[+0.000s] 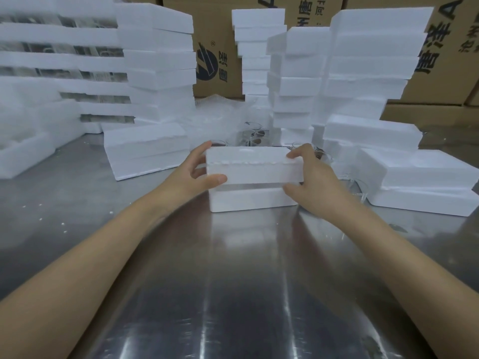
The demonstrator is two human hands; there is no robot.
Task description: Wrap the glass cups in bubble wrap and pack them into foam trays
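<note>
A white foam tray set (pixel 252 164), two halves closed together, is held just above another foam tray (pixel 251 200) that rests on the steel table (pixel 233 281). My left hand (pixel 199 172) grips its left end, thumb in front. My right hand (pixel 308 174) grips its right end. Behind it lie clear glass cups (pixel 255 137) and crumpled bubble wrap (pixel 217 112). What is inside the held tray is hidden.
Tall stacks of foam trays stand at the back left (pixel 158 60) and back right (pixel 363 68). Closed foam trays sit left (pixel 147 151) and right (pixel 425 182) of my hands. Cardboard boxes (pixel 220 47) line the back.
</note>
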